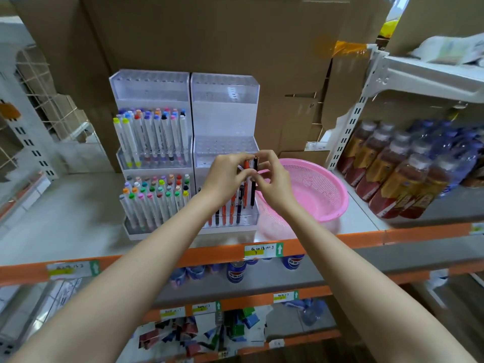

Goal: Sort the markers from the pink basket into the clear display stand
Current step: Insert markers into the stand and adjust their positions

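Two clear tiered display stands sit side by side on the shelf. The left stand point(150, 87) is packed with white markers point(154, 134) with coloured caps. The right stand point(225, 100) holds several orange and black pens point(226, 208) in its lowest tier. Above that tier, my left hand point(226, 176) and my right hand point(272, 179) meet, together pinching an orange pen point(246, 164) and a black pen point(255, 163) held upright. The pink basket point(314, 189) stands just right of the stand; I see nothing inside it.
Bottled drinks point(398, 169) crowd the shelf to the right behind a white upright. Cardboard boxes point(209, 35) form the back wall. The orange shelf edge point(209, 254) carries price labels; cans and packets lie on the lower shelves. Bare shelf spreads to the left.
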Demonstrator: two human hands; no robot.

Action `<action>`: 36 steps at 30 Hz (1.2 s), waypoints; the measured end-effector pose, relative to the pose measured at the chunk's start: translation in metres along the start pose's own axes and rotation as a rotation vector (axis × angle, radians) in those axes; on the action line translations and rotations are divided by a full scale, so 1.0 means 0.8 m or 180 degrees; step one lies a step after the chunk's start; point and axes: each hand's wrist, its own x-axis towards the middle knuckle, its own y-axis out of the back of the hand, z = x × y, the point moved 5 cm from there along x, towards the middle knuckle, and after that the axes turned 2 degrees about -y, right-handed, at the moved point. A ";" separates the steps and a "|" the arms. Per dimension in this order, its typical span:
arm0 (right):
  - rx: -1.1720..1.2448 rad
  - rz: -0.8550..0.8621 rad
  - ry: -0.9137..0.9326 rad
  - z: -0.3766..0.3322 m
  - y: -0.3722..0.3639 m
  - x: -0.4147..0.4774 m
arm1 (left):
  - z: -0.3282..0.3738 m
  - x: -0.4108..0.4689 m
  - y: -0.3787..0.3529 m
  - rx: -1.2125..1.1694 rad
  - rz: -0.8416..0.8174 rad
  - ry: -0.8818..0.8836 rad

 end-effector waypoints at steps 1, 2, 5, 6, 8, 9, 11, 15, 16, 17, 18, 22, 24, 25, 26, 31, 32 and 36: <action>-0.0019 -0.0004 -0.0004 0.002 -0.001 0.000 | -0.001 -0.001 -0.001 0.0034 -0.0012 -0.0005; -0.0018 -0.0017 -0.0018 0.003 -0.001 0.000 | -0.002 -0.003 -0.002 0.0068 -0.0015 0.0009; 0.0019 -0.0063 -0.0067 0.005 -0.002 -0.001 | -0.004 -0.004 -0.003 0.0141 -0.0003 0.0090; 0.0027 -0.0072 -0.0068 0.005 -0.001 -0.002 | -0.005 -0.004 -0.004 0.0153 -0.0008 0.0114; 0.0034 -0.0072 -0.0071 0.006 0.000 -0.003 | -0.007 -0.005 -0.007 0.0193 -0.0059 0.0140; 0.0033 -0.0071 -0.0078 0.006 0.000 -0.004 | -0.007 -0.006 -0.008 0.0198 -0.0080 0.0146; 0.0036 -0.0085 -0.0083 0.006 0.000 -0.005 | -0.008 -0.008 -0.009 0.0164 -0.0098 0.0174; 0.0057 -0.0114 -0.0067 0.007 0.002 -0.009 | -0.008 -0.014 -0.013 0.0112 -0.0252 0.0138; 0.0064 -0.0113 -0.0054 0.007 0.003 -0.010 | -0.008 -0.016 -0.014 0.0143 -0.0313 0.0129; 0.0068 -0.0111 -0.0044 0.007 0.003 -0.011 | -0.009 -0.018 -0.015 0.0223 -0.0384 0.0124; 0.0061 -0.0116 -0.0035 0.008 0.004 -0.012 | -0.010 -0.019 -0.015 0.0350 -0.0456 0.0120; 0.0032 -0.0152 -0.0044 0.009 0.006 -0.015 | -0.010 -0.025 -0.015 0.0766 -0.0547 0.0141; 0.0026 -0.0147 -0.0044 0.008 0.007 -0.015 | -0.009 -0.026 -0.016 0.0877 -0.0585 0.0164; 0.0019 -0.0147 -0.0040 0.007 0.008 -0.015 | -0.008 -0.027 -0.017 0.0921 -0.0602 0.0146; 0.0011 -0.0150 -0.0036 0.006 0.008 -0.016 | -0.007 -0.027 -0.018 0.0950 -0.0619 0.0127; -0.0034 -0.0184 0.0013 0.004 0.009 -0.017 | -0.005 -0.026 -0.022 0.0987 -0.0697 0.0127; -0.0044 -0.0182 0.0002 0.005 0.009 -0.017 | -0.005 -0.026 -0.022 0.0982 -0.0703 0.0139; -0.0123 -0.0164 0.0016 0.009 0.009 -0.019 | -0.007 -0.026 -0.022 0.0967 -0.0737 0.0159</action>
